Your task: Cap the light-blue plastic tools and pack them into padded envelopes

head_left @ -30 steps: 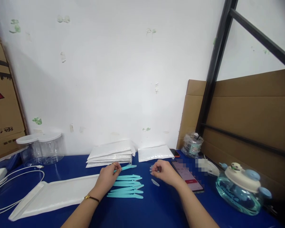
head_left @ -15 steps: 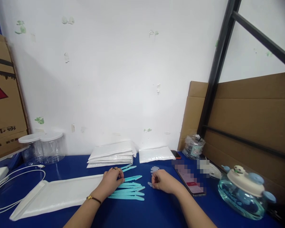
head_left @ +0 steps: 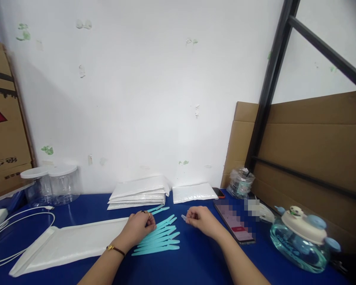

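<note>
Several teal eyebrow razors (head_left: pixel 161 240) lie fanned out on the blue table, their narrow heads pointing right. Over their left ends is my left hand (head_left: pixel 141 226), its fingers curled and pinched at the upper razors. Exactly how its fingertips grip is partly hidden. Just beyond that hand, a couple more teal razors (head_left: pixel 160 209) lie apart from the fan. To the right, my right hand (head_left: pixel 203 221) is closed, with a small clear plastic cap (head_left: pixel 184 217) sticking out of its fingertips to the left. A white padded mailer (head_left: pixel 74 241) lies flat beside my left forearm.
A stack of white mailers (head_left: pixel 139 192) and a single folded mailer (head_left: pixel 194 192) lie by the wall. A phone (head_left: pixel 235 223) and a teal-tinted kettle-shaped bottle (head_left: pixel 299 245) are on the right. White cable (head_left: pixel 55 221) and clear lidded jars (head_left: pixel 63 186) are on the left.
My right hand has shifted slightly up and left, now with a clear cap showing at its fingertips. The razors under my left hand are fanned more closely together.
</note>
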Available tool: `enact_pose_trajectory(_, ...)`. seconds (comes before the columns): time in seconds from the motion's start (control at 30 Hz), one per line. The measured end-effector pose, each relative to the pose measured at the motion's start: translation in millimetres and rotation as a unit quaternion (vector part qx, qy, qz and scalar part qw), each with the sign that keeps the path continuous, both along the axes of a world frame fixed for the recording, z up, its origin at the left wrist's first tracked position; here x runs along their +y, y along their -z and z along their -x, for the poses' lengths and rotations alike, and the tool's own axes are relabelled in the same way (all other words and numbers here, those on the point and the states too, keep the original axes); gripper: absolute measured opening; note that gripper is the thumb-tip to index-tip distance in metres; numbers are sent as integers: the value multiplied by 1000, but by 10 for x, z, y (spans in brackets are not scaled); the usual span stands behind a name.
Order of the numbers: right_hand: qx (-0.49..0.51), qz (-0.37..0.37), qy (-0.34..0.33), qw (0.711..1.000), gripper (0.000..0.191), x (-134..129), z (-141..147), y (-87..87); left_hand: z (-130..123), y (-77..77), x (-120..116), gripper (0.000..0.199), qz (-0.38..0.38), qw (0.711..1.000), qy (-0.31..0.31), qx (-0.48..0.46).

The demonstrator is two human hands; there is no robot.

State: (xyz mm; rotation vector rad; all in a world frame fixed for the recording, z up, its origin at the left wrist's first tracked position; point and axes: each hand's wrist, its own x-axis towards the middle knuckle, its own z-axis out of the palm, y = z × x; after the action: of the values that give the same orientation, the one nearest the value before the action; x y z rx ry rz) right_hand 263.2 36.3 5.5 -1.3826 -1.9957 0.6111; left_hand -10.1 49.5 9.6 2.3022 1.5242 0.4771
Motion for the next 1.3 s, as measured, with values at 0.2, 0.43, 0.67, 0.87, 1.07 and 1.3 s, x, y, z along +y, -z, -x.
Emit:
enact_pose_trajectory(0.2,16,-75,14,997,9,32,20,13,-43,29,-20,12,-8,1000,4,-30)
enact_pose_trajectory(0.43,228,-19,18,973,26,89,51,59,-45,77,26,19,38,981,43,-187)
enact_pose_trajectory(0.67,302,17,-3,953,37,86,57,18,-52,62,18,20,51,977,56,-198)
enact_pose_trajectory(0.87,302,28,-27,953,35,59,108,15,-61,56,19,24,66,974,62,-208)
enact_pose_trajectory(1.07,308,61,-62,947,30,54,228,88,-111,58,-4,20,75,968,86,-225)
enact_pose_trajectory(1.3,64,-104,64,990,14,107,-44,34,15,61,81,16,-63,994,-81,-37)
